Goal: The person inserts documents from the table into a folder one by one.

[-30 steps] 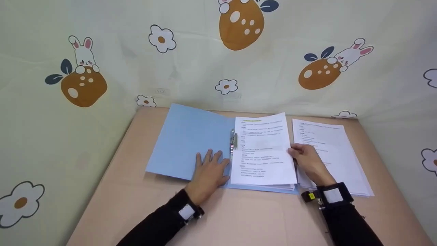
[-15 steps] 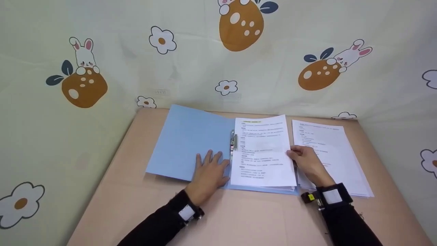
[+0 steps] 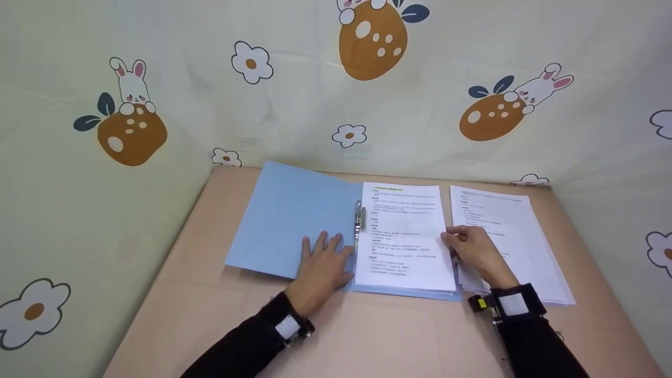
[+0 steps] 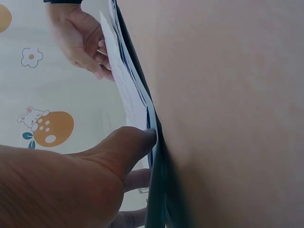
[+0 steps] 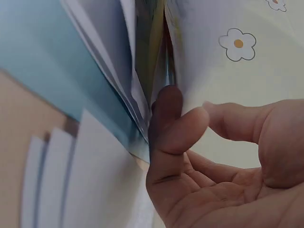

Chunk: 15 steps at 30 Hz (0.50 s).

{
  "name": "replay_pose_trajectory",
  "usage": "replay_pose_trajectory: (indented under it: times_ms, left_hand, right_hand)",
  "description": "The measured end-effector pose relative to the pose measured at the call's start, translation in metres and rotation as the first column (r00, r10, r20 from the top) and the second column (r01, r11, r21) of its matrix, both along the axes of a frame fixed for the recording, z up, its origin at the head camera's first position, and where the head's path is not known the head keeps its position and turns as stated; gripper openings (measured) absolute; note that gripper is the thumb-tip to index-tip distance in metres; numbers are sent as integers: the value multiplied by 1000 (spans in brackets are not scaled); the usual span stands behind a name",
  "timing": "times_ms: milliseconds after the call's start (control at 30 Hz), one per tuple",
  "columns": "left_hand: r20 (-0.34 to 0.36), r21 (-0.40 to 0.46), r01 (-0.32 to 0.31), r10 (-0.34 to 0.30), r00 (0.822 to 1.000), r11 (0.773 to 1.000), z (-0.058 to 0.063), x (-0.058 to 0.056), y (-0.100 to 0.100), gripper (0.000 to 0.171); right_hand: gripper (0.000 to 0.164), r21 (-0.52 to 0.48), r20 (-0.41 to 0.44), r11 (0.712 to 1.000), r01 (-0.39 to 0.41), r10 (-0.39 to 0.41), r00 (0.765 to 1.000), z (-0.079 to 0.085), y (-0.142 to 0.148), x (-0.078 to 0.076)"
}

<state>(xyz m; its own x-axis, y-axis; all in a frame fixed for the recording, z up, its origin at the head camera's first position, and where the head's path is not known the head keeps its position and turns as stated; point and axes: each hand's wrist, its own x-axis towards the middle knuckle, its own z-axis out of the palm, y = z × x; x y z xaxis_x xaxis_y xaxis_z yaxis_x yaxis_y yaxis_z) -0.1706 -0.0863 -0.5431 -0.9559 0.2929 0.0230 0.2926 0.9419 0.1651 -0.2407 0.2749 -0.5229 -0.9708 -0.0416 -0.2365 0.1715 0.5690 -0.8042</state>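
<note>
A light blue folder (image 3: 299, 210) lies spread open on the table with a metal clip (image 3: 359, 218) along its spine. Printed sheets (image 3: 401, 236) lie on its right side, beside the clip. My left hand (image 3: 320, 268) rests on the lower part of the left cover, fingers spread; in the left wrist view its thumb (image 4: 142, 137) is at the folder's lower edge. At the sheets' right edge is my right hand (image 3: 475, 252), fingers bent. The right wrist view shows its index finger (image 5: 166, 114) against the page edges, with no sheet visibly pinched by the thumb (image 5: 232, 118).
A second stack of printed sheets (image 3: 509, 236) lies to the right of the folder, partly under my right hand and wrist. A patterned cloth wall (image 3: 294, 105) rises right behind the table (image 3: 388, 336).
The top sheet's raised upper right corner has come down, and the page now lies nearly flat on the others. My left hand stays in place; the right stays at the page edge.
</note>
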Motion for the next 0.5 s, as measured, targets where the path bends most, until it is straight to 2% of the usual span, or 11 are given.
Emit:
replay_pose_trajectory:
  times_ms: [233, 500]
  left_hand:
    - [-8, -2, 5, -5, 1000, 1000, 0, 0, 0, 54]
    - [-5, -5, -1, 1, 1000, 1000, -1, -1, 1, 55]
  right_hand:
    - [47, 176, -47, 982, -63, 72, 996, 5, 8, 1]
    - [46, 209, -63, 976, -59, 74, 995, 8, 21, -2]
